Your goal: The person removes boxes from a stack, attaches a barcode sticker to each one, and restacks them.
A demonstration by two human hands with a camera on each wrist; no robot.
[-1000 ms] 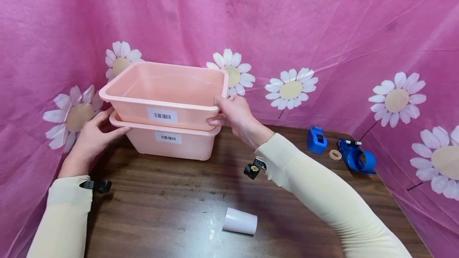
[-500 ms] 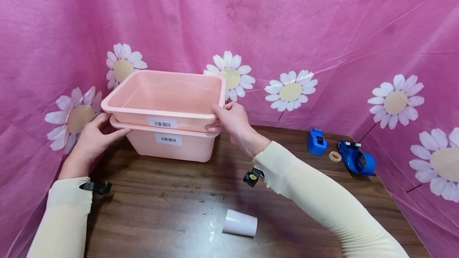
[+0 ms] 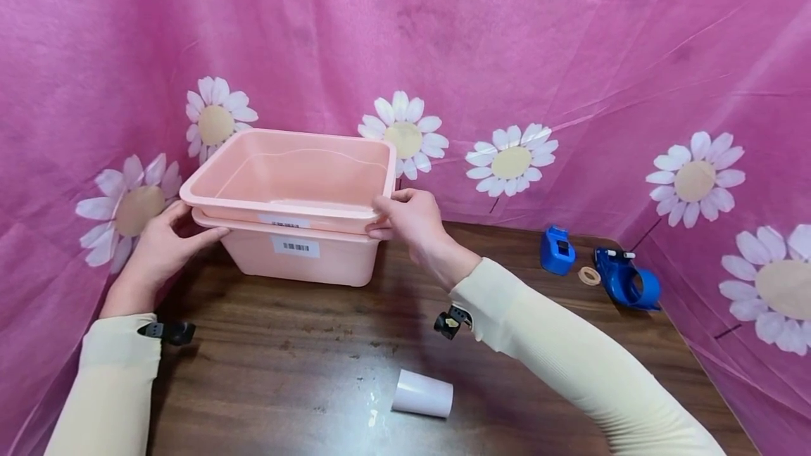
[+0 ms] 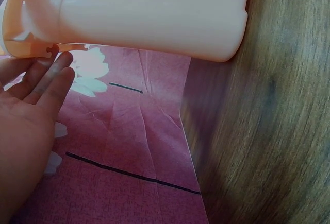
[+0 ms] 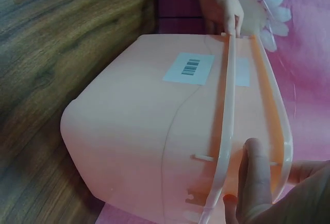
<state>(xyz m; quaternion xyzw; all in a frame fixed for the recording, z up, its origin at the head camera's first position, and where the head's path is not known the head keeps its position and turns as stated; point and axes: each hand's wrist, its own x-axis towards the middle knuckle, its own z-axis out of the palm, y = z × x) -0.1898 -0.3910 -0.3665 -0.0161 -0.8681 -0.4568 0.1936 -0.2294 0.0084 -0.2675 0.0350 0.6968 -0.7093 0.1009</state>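
Two pink plastic bins are stacked at the back left of the table. Most of the upper bin (image 3: 298,167) is nested inside the lower bin (image 3: 304,262), with a narrow gap between their rims. My right hand (image 3: 415,227) grips the upper bin's right front corner, thumb over the rim and fingers below it. At the left corner, my left hand (image 3: 161,248) holds the lower bin by its rim, its thumb along the front. The left wrist view shows its fingers (image 4: 62,82) at the rim's underside. In the right wrist view, the lower bin's barcode label (image 5: 190,68) faces out.
A white cup (image 3: 422,394) lies on its side near the table's front. At the right are a blue tape dispenser (image 3: 557,250), a tan tape roll (image 3: 589,275) and a larger blue tape dispenser (image 3: 627,280). A pink daisy-print curtain (image 3: 538,34) surrounds the table (image 3: 285,364).
The upper bin has sunk deeper into the lower one, and its label is now partly hidden. My right hand has come down with it; my left hand stays at the lower bin's rim.
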